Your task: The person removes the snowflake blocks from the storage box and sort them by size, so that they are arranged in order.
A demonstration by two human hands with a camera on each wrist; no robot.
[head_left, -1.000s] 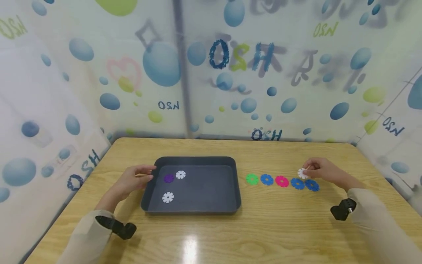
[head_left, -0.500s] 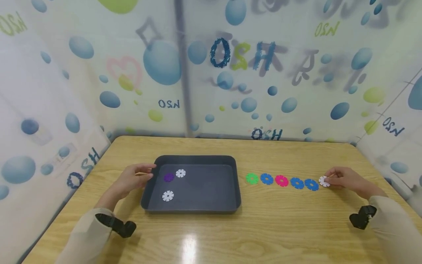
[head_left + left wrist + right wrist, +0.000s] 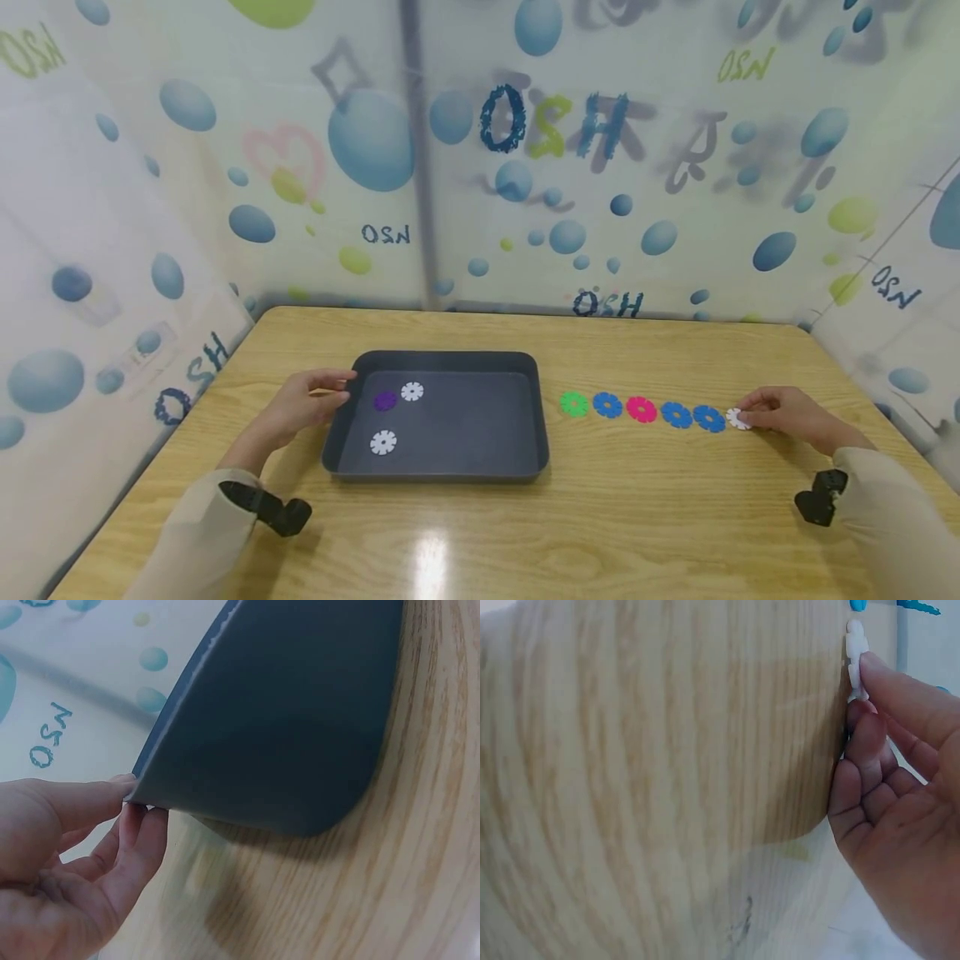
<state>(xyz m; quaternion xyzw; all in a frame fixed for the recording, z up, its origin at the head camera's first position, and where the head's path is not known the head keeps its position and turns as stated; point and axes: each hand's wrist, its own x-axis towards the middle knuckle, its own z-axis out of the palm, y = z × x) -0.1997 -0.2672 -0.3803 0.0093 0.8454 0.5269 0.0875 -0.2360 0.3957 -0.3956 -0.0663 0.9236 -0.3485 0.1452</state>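
My right hand [image 3: 786,413] holds a white notched plastic disc [image 3: 737,418] at the right end of a row on the table. In the right wrist view its thumb lies on the white disc [image 3: 856,664], seen edge-on. Leftward from it in the row lie two blue discs [image 3: 708,418], a pink disc [image 3: 641,409], another blue disc [image 3: 607,405] and a green disc [image 3: 574,404]. My left hand [image 3: 300,407] pinches the rim of a dark grey tray [image 3: 536,417] at its left side, thumb and fingertips at the rim in the left wrist view.
Inside the tray lie a purple disc [image 3: 386,401] and two white discs [image 3: 383,442]. The wooden table [image 3: 480,533] meets a patterned curtain [image 3: 480,208] at the back and sides. Each wrist wears a black camera.
My right hand has carried the white disc from above the blue discs rightward and down to the row's right end. The left hand has stayed at the tray.
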